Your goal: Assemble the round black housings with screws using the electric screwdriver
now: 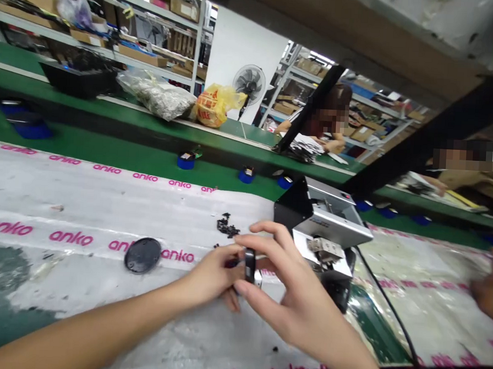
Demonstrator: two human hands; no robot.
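Between my two hands is a small round black part (249, 264), seen edge-on; its exact kind I cannot make out. My left hand (219, 271) grips it from the left, its fingertips partly hidden behind the part. Curved around its right side, my right hand (286, 280) has its thumb and fingers closed on the rim. To the left, a round black plastic cover (142, 255) lies flat on the white sheet. Beyond my hands is a loose heap of small black pieces (226, 226).
A silver and black machine (327, 216) stands right of my hands, a black cable (389, 302) running from it. Blue holders (247, 174) line the green surface behind. At the right edge is another person's hand (491, 285); more people sit across the bench.
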